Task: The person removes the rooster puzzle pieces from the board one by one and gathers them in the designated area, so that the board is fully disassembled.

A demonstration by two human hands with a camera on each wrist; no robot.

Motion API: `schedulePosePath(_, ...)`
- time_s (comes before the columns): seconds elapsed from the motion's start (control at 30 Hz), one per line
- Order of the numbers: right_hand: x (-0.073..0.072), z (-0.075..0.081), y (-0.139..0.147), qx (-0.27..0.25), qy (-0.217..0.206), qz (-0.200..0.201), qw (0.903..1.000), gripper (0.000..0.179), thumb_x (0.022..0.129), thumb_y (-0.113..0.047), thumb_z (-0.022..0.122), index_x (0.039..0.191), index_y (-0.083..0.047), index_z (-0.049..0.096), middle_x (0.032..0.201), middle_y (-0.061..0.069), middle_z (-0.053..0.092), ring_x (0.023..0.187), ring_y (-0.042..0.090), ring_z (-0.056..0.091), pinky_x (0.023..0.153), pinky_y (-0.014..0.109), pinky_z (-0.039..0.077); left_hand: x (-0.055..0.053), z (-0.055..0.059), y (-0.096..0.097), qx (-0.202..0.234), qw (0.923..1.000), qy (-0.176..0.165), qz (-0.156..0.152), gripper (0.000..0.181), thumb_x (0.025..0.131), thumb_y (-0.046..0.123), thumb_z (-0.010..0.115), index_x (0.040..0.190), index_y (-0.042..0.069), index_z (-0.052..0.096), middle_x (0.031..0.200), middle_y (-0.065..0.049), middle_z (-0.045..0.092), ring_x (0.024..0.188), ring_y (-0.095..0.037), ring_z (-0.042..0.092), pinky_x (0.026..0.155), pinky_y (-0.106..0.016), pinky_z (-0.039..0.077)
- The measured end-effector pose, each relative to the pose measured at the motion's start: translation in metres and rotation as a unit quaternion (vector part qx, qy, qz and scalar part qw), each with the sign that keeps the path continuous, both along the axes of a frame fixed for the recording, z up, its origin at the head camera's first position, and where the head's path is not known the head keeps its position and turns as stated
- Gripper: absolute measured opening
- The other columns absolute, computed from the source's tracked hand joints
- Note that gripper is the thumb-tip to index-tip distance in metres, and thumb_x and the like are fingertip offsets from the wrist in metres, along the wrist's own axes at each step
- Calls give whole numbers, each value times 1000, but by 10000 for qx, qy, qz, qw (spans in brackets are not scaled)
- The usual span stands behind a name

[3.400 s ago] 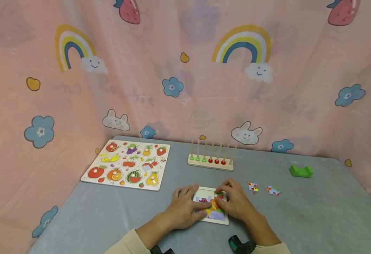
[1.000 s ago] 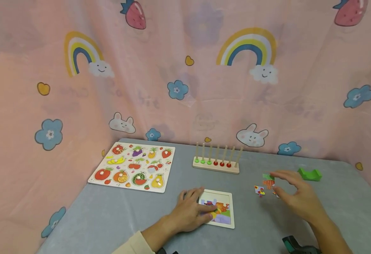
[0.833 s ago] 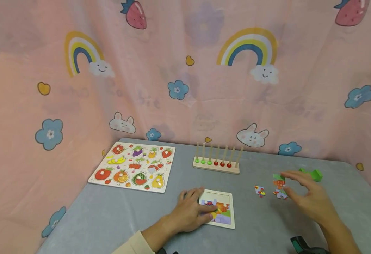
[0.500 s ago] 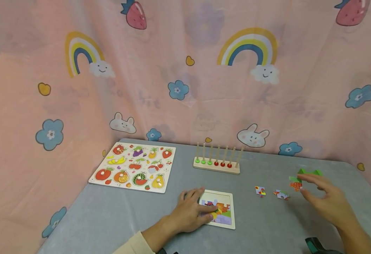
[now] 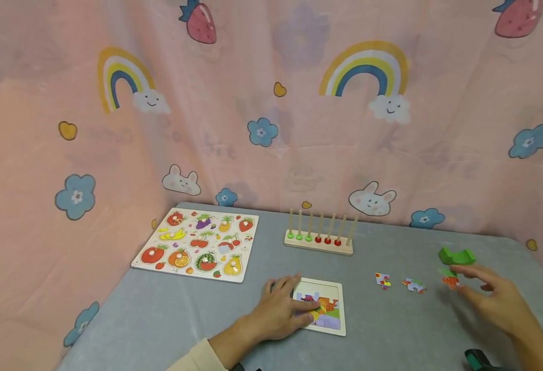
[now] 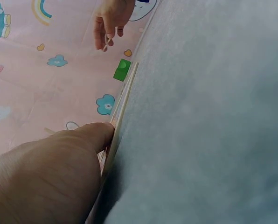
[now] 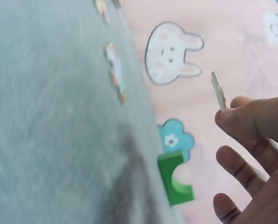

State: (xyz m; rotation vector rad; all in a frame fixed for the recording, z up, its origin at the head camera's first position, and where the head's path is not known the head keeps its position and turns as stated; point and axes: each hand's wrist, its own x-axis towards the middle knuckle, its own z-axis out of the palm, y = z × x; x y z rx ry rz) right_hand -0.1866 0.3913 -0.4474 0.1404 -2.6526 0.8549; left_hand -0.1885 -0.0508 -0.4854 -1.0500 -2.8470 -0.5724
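Note:
My left hand point(image 5: 278, 308) lies over the left side of a small framed jigsaw puzzle point(image 5: 343, 314), its index finger and thumb stretched across the fitted pieces. In the left wrist view, the thumb point(image 6: 99, 133) presses at the frame's edge. Off to the right, my right hand point(image 5: 500, 299) pinches a green and orange jigsaw piece point(image 5: 450, 282) between thumb and index finger. Seen edge-on in the right wrist view, that jigsaw piece point(image 7: 218, 89) is raised above the table. Two loose jigsaw pieces, one yellow-and-red point(image 5: 383, 280) and one mostly lilac point(image 5: 414, 285), lie between the hands.
A green block with a curved notch point(image 5: 457, 256) sits behind my right hand. Farther back stands a wooden peg rack point(image 5: 318, 245) with green and red beads. The fruit knob puzzle board point(image 5: 192, 245) lies at the back left, before a pink printed curtain point(image 5: 271, 170).
Earlier both hands were at the framed puzzle. My right hand has carried the green and orange piece off to the right, past the two loose pieces. My left hand has stayed on the frame.

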Motion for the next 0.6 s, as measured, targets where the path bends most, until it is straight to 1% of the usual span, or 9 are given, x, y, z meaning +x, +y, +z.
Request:
schedulePosePath(0.1,-2,-8,6,84,-93,-64,9999,35,88,-18,72,117,-1,65,105,-26,48,91,-11,37,66,33,35,-1,0,-1,-19,10000,-35,5,33,95,50,53,127,46,60,152,-12,31,134,-29,32,101,-58,23)
schedulePosePath(0.13,-2,-10,8,109,-154,-104,9998,35,88,-19,72,117,-1,66,105,-24,50,89,-12,37,66,32,35,-1,0,-1,-22,10000,-48,5,33,95,50,53,127,46,60,152,-12,30,134,-29,31,101,-58,23)
schedulePosePath(0.27,-4,-19,14,121,-400,-233,9989,36,88,-20,72,118,-1,66,102,-21,53,86,-14,36,64,35,39,-1,-1,0,-15,10000,-70,4,33,95,50,53,127,46,60,153,-12,30,135,-29,31,101,-57,23)
schedulePosePath(0.4,-6,-25,19,42,-464,-121,9988,36,87,-16,73,118,1,65,102,-19,58,86,-15,38,62,33,46,-1,-1,0,-15,10000,-55,9,33,95,50,53,127,46,60,152,-12,30,135,-29,31,100,-58,23)
schedulePosePath(0.43,-6,-26,20,9,-476,-84,9988,37,87,-15,73,118,2,65,102,-18,59,85,-16,38,62,36,48,-1,-1,0,-14,10000,-50,10,33,95,50,53,127,46,60,152,-12,30,134,-29,31,100,-57,23)
schedulePosePath(0.47,-6,-28,21,9,-491,-67,9988,37,86,-13,74,118,2,65,103,-15,61,86,-18,37,63,35,49,-1,-1,0,-9,10000,-47,11,33,95,50,53,127,46,60,152,-12,30,134,-29,31,100,-57,23)
schedulePosePath(0.5,-6,-29,22,-29,-495,-25,9988,37,86,-12,74,118,3,65,104,-10,64,86,-18,37,64,38,50,-1,-1,0,-8,10000,-47,9,33,95,50,53,127,46,61,152,-12,30,134,-29,31,100,-57,23)
schedulePosePath(0.57,-6,-32,22,-10,-586,-31,9983,37,87,-13,73,119,4,64,103,-9,64,86,-20,35,67,44,49,-1,0,0,-3,10000,-68,16,33,95,50,53,127,46,61,153,-12,30,134,-28,31,100,-57,23)
schedulePosePath(0.6,-6,-33,22,16,-597,-39,9982,37,87,-14,73,118,4,64,103,-7,65,86,-21,35,67,40,49,-1,0,0,1,10000,-86,20,33,95,50,53,127,46,60,153,-12,30,134,-29,31,100,-57,23)
